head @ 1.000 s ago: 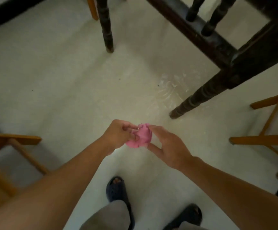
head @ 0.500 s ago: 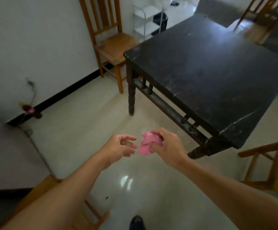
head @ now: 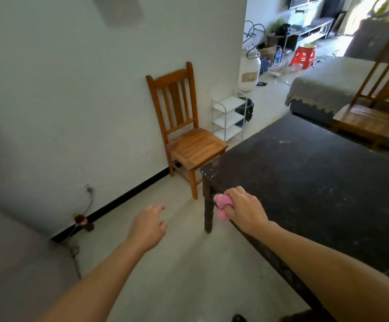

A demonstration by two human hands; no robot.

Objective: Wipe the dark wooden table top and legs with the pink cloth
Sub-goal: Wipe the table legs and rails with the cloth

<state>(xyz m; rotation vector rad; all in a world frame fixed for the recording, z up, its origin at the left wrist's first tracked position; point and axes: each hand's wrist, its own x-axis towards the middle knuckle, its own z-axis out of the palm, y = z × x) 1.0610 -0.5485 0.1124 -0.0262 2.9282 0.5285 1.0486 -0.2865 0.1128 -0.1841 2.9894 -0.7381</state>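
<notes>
Head view, reading from the left: we see the left hand (head: 148, 225) out over the floor, fingers loosely spread and holding nothing. We judge it is kept free because the wiping needs only one hand.

Next is a wooden chair (head: 188, 140) against the wall, just beyond the table's corner and apart from it, which leaves the corner leg reachable. That table leg (head: 208, 205) drops from the corner to the floor.

Just right of the leg is the pink cloth (head: 222, 206), bunched into a wad. The right hand (head: 244, 209) has its fingers curled round it, with a lump poking out toward the leg. We take the bunching as a way to offer a firm pad. The hand sits at the table's near edge by that corner, but we cannot tell whether the cloth touches the wood.

Further right the table top (head: 316, 182) stretches away, dark with pale specks and scuffs, so we reckon most of it wants wiping. A second chair (head: 372, 112) stands at its far side.
</notes>
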